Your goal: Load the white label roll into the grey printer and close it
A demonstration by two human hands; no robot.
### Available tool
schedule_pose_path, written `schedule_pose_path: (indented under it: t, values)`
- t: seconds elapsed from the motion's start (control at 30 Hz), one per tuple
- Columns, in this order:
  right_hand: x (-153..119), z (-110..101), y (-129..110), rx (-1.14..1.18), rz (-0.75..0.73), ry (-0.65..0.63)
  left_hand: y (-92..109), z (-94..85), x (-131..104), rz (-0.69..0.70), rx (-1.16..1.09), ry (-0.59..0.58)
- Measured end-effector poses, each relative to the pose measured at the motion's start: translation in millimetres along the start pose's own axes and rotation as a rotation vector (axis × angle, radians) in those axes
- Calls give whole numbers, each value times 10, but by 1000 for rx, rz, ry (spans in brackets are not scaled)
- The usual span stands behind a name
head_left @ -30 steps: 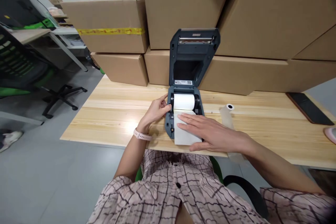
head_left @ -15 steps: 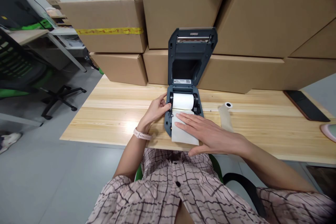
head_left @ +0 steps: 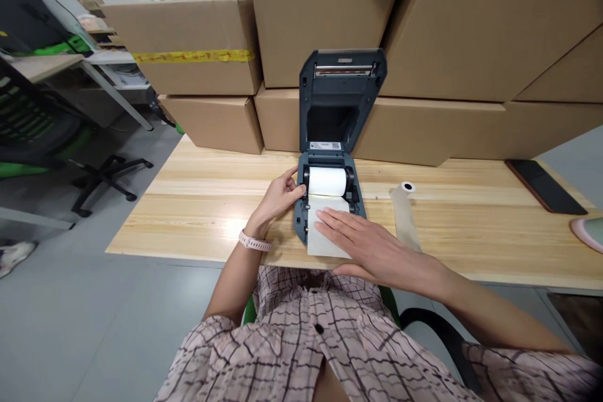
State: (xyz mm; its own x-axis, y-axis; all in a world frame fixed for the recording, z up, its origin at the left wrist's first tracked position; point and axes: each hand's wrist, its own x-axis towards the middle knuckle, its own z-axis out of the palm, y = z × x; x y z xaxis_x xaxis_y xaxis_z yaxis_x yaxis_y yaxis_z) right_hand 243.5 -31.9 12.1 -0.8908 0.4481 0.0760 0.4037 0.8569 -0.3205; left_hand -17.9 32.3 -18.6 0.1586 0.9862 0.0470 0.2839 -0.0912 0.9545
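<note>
A dark grey label printer (head_left: 299,217) stands on the wooden table with its lid (head_left: 333,103) raised. Inside sits a white label roll (head_left: 326,181) between black holders, and its paper strip (head_left: 316,233) runs forward over the printer's front. My left hand (head_left: 280,195) grips the printer's left side, thumb on the upper rim beside the roll holder, other fingers along the outside. Flat on the paper strip lies my right hand (head_left: 360,240), fingers stretched out and thumb toward me. It covers the right part of the strip and the printer's front right corner.
Right of the printer lies a small roll with its strip unrolled (head_left: 404,217). Farther right are a dark phone (head_left: 545,186) and a pink-rimmed object (head_left: 588,233). Stacked cardboard boxes (head_left: 325,19) stand close behind the printer. An office chair (head_left: 106,176) is at the left.
My right hand has slid slightly down the strip toward me, still flat on it. My left hand keeps its place on the printer, and the view has shifted slightly.
</note>
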Motion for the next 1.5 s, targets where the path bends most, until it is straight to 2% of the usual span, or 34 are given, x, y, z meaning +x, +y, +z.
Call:
schedule_pose_path:
  t: [0.1,0.17,0.2,0.23,0.27,0.37,0.4,0.47,0.57,0.63,0.7,0.77,0.87,0.93,0.97,1.07,1.17,1.27,1.37,1.5]
  values:
    - [-22,-81,-18,61,29,-32,21,0,-5,2,-16,-3]
    - [-37,-247,3,127,4,-74,30,-2,-7,-4,-25,-3]
    - [-31,-369,38,166,-20,-56,32,-3,-8,-11,-29,-3]
    - [-7,-509,94,198,-37,21,34,-3,-10,-20,-32,-2]
    - [38,-660,175,219,-46,155,36,-2,-12,-29,-35,0]
    - [314,-1076,541,173,71,846,36,4,-23,-51,-51,7]
    - [442,-1178,686,178,129,955,36,4,-24,-56,-58,8]
    - [708,-1315,964,247,207,990,34,0,-16,-60,-73,4]
    - [1016,-1405,1242,364,281,914,42,-17,7,-67,-84,-11]
    - [1102,-1431,1294,395,335,894,62,-15,-13,-64,-65,-8]
    - [1090,-1442,1239,382,379,873,91,18,-109,-26,-14,84]
    - [1000,-1416,1094,343,371,867,115,80,-295,51,14,284]
    - [767,-1235,766,333,283,930,114,171,-657,164,-114,589]
    - [569,-998,532,354,216,942,96,196,-854,175,-180,682]
    - [465,-853,424,351,185,903,88,197,-920,164,-195,690]
    - [175,-404,174,242,109,693,91,199,-973,116,-203,588]
    - [2,-93,44,90,150,552,122,266,-882,23,-244,398]
    - [-48,22,6,8,217,503,117,390,-774,-51,-308,273]
    - [-55,51,12,-44,203,481,44,486,-726,-68,-369,250]
    - [-80,110,33,-82,177,454,-25,515,-745,-127,-434,213]
